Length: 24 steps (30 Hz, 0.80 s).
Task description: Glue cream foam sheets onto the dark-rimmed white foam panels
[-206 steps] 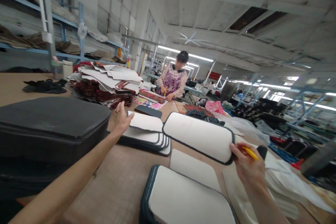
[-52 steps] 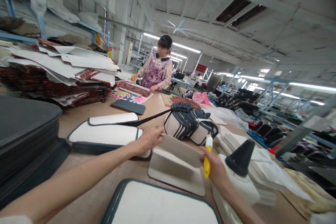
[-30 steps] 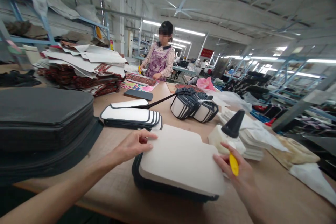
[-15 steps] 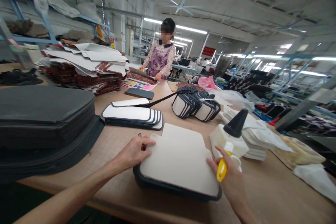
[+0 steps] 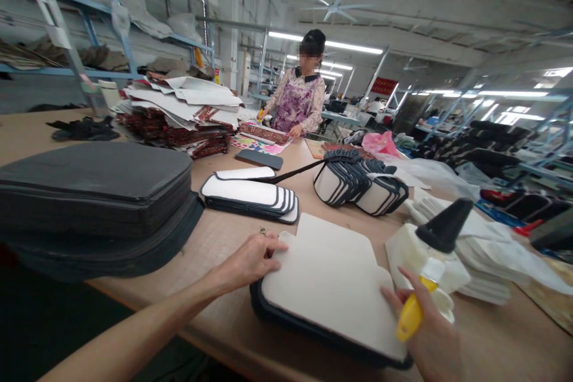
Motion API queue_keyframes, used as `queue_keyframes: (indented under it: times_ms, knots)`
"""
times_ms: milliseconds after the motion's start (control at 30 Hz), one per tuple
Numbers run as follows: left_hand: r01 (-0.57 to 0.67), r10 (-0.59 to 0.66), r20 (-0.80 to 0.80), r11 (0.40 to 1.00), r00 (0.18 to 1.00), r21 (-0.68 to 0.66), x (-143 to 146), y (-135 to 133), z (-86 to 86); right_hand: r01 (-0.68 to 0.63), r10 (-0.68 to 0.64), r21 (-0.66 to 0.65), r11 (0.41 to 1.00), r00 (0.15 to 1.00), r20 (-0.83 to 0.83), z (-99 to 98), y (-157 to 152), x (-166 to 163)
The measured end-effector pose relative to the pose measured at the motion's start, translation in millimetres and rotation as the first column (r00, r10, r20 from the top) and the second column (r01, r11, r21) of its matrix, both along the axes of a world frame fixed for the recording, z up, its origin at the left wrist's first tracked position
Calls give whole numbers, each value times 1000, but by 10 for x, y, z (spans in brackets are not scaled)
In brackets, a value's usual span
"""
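A white foam panel [image 5: 333,280] lies on top of a dark-edged padded piece [image 5: 277,316] at the near edge of the wooden table [image 5: 215,239]. My left hand [image 5: 250,259] rests on the panel's left edge with fingers spread. My right hand [image 5: 430,334] presses the panel's right edge while gripping a small yellow-handled tool [image 5: 409,316]. A white glue bottle with a black cone cap [image 5: 430,245] stands just behind my right hand.
A tall stack of dark panels [image 5: 94,203] fills the left. White dark-edged pieces [image 5: 250,194] lie fanned mid-table, more stand bundled [image 5: 358,182]. White sheets [image 5: 483,250] pile at the right. A person in a purple apron [image 5: 299,101] works at the far end beside patterned stacks [image 5: 179,122].
The view has shifted slightly. Both hands stay on the white panel's edges, and my right hand has slid lower along the right edge, still with the yellow tool.
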<state>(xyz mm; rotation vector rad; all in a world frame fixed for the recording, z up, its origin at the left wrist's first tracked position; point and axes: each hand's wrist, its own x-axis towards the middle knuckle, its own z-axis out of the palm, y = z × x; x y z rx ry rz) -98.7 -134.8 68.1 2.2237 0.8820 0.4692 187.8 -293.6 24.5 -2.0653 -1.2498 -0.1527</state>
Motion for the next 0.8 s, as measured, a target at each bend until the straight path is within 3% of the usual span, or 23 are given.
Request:
queue_keyframes:
  times_ms: [133,367,800]
  knots:
    - [13,-13,29,1000,999,8,2,5,-15,2,-1,19,1000,998,-60,45,14,9]
    - [-10,13,-63,999,998,43,43,90,-23,-102,121,110,989,975,-186,88,50,60]
    - [7,-2,-86,998,996,68,33,137,-57,-143,172,145,979,960,-219,80,31,96]
